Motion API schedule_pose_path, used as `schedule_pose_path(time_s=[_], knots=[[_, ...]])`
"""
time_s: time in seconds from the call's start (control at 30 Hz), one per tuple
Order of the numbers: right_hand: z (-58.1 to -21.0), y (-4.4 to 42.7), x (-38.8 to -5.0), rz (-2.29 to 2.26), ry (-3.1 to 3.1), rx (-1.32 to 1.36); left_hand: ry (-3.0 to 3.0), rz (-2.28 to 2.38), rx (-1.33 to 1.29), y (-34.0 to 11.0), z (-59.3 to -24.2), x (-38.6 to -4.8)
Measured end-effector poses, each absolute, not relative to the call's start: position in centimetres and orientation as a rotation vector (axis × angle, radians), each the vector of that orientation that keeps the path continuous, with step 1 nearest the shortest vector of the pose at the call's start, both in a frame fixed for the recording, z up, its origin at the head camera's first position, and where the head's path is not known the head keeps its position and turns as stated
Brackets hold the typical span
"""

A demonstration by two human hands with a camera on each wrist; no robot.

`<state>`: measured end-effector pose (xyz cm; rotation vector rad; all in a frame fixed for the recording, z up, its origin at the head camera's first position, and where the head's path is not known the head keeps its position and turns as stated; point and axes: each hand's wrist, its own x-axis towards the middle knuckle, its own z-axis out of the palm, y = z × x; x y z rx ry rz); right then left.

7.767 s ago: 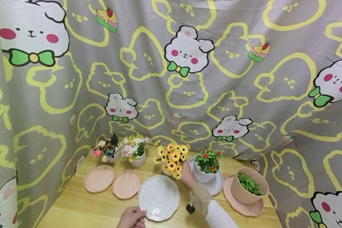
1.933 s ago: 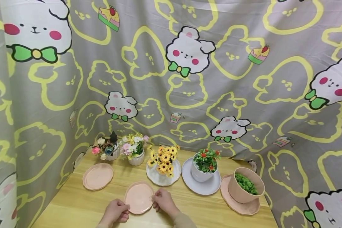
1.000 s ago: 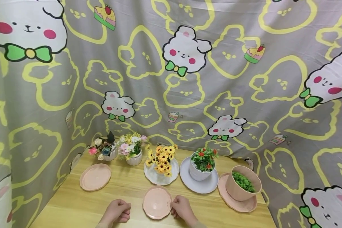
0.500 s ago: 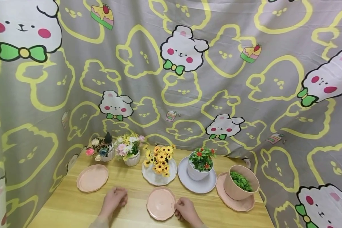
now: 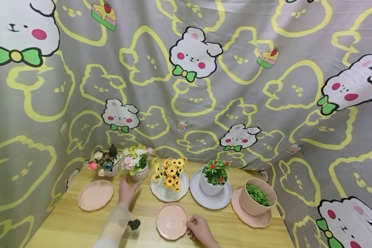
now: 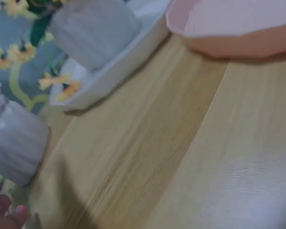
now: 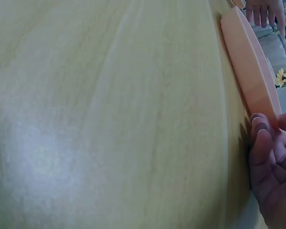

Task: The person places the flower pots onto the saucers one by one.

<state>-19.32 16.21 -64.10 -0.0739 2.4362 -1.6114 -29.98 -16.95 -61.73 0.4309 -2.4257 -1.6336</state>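
Pink plate (image 5: 172,220), pinched at just past 3 o'clock on its rim

Bearings were taken in the head view, with 12 o'clock at the far side and the pink plate at the dial's centre.

1. Pink plate: round, shallow, with a faceted edge; lay at the near side of the wooden table (image 5: 142,237).

2. Right hand (image 5: 199,229): clamped on the plate's rim, thumb at the top edge, curled fingers against the outer wall.

3. Left hand (image 5: 128,192): at 10 o'clock, thumb and fingers apart, just beside a fluted white pot (image 5: 141,175) of pink, white and yellow flowers at 11 o'clock. Whether it touched the pot could not be told.

4. White plate (image 5: 183,192): at 12 o'clock, near the pink plate but apart; bore yellow flowers (image 5: 172,172) in a pale pot (image 6: 97,36).

5. Lilac plate (image 5: 212,204): between 1 and 2 o'clock; bore a round white pot (image 5: 210,188) with a red-flowered plant (image 5: 215,171).

6. Peach saucer (image 5: 261,221): between 2 and 3 o'clock; bore a peach pot (image 5: 249,203) with green foliage (image 5: 256,195).

7. Second pink plate (image 5: 96,195): between 9 and 10 o'clock.

8. Small white planter (image 5: 113,169): between 10 and 11 o'clock; held pink, cream and blue flowers.

9. Backdrop: grey curtain (image 5: 156,93), printed with white rabbit heads and yellow outlines.
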Motion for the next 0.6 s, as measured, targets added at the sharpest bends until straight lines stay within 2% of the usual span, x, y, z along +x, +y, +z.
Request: schedule_pose_path(time_s=[0.3, 0.6], knots=[[-64.3, 15.4, -19.5, -1.645, 2.401, -0.098, -2.317, -1.683, 0.455, -17.0, -62.4, -33.0], [-64.4, 14.9, -19.5, -1.644, 2.398, -0.126, -2.296, -1.865, 0.601, -17.5, -60.3, -33.9]])
